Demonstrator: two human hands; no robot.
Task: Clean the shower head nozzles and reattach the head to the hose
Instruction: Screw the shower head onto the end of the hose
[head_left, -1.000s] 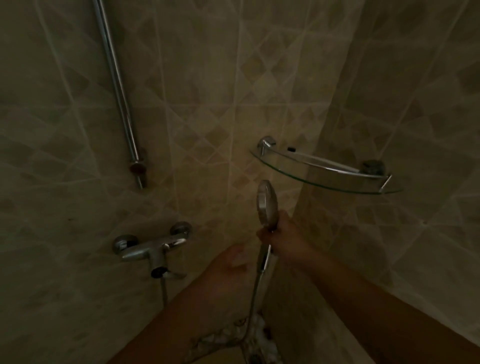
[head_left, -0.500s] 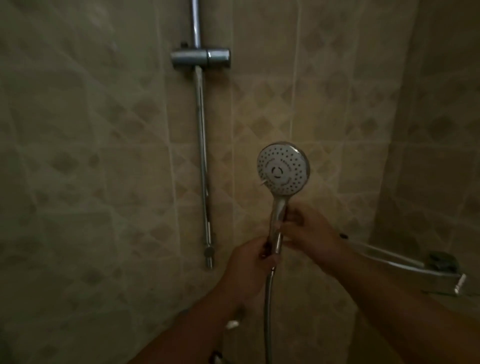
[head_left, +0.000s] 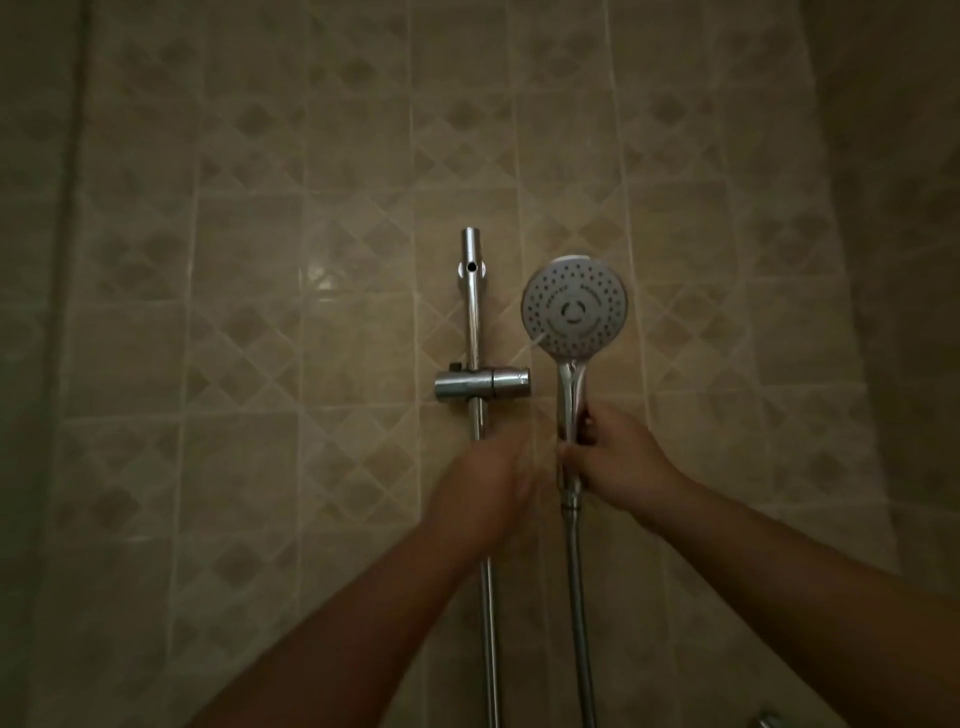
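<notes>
- While the right hand (head_left: 618, 457) curls around the chrome handle, the shower head (head_left: 574, 306) stands upright right of centre, nozzle face toward the camera.
- The hose (head_left: 582, 613) joins the handle's base just below that hand and drops to the bottom edge.
- The left hand (head_left: 488, 488) is motion-blurred at centre, in front of the rail (head_left: 474, 322); its fingers cannot be made out.
- The slider bracket (head_left: 483, 387) sits on the rail, just left of the handle, against the tiled wall (head_left: 234, 312).
</notes>
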